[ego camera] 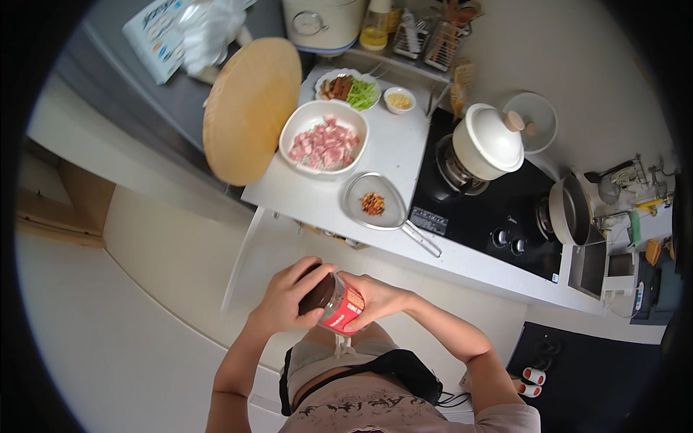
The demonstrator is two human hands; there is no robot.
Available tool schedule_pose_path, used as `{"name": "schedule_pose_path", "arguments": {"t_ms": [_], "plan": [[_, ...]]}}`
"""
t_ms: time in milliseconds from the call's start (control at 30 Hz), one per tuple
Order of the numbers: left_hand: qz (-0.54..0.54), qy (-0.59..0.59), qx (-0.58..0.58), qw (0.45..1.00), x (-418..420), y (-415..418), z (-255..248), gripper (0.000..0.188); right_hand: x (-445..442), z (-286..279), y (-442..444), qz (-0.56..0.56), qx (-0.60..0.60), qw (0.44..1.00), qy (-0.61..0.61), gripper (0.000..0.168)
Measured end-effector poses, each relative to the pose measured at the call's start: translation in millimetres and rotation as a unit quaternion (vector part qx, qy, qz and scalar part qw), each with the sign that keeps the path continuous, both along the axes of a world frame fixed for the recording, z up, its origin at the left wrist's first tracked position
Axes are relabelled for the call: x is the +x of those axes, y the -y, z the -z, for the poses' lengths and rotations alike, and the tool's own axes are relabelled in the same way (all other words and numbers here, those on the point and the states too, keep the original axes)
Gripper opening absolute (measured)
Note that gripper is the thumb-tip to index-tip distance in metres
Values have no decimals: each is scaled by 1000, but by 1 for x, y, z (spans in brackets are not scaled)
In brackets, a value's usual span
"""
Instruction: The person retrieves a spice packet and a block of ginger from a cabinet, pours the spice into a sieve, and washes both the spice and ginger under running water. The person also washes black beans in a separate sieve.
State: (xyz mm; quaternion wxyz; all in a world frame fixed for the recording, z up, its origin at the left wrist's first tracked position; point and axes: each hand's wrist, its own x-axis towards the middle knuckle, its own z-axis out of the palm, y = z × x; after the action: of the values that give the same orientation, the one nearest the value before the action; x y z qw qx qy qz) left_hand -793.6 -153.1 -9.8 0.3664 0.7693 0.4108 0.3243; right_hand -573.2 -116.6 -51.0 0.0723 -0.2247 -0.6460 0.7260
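Observation:
In front of my waist I hold a clear jar (pixel 345 311) with a red label that bears writing. The fingers of my left hand (pixel 279 296) wrap around its dark brown lid (pixel 318 295). My right hand (pixel 381 296) grips the jar's body. The jar is tilted, its lid towards the upper left. What is inside it cannot be made out. Beyond my hands, on the counter, lies a handled mesh strainer (pixel 392 187) with dried reddish spices (pixel 373 204) in it. Behind it, cut raw meat (pixel 327 143) lies in a white draining basket (pixel 288 143).
A round wooden board (pixel 252 113) leans left of the basket. Behind are a plate of cut greens (pixel 361 93) and a small bowl (pixel 399 101). Right, a lidded white pot (pixel 479 149) and a pan (pixel 568 211) stand on the gas hob (pixel 471 216). Below the counter a drawer (pixel 243 260) stands pulled out.

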Motion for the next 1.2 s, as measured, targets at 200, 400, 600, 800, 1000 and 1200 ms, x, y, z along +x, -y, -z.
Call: {"name": "schedule_pose_path", "arguments": {"t_ms": [200,400,600,800,1000,1200], "plan": [[-51,92,-139,985,-41,63,64,97,-33,51,44,-17,-67,998,10,81],[-74,213,-299,927,-47,112,156,95,-42,140,95,4,-143,990,-1,107],[-269,306,-392,825,-46,102,328,67,-11,209,88,164,-71,971,160,83],[-296,303,-333,842,-36,65,421,67,27,290,100,267,40,944,190,66],[49,59,-261,962,67,77,286,99,43,171,156,257,307,880,257,90],[240,-5,-242,940,179,114,159,116,125,58,242,401,208,846,283,84]]}}
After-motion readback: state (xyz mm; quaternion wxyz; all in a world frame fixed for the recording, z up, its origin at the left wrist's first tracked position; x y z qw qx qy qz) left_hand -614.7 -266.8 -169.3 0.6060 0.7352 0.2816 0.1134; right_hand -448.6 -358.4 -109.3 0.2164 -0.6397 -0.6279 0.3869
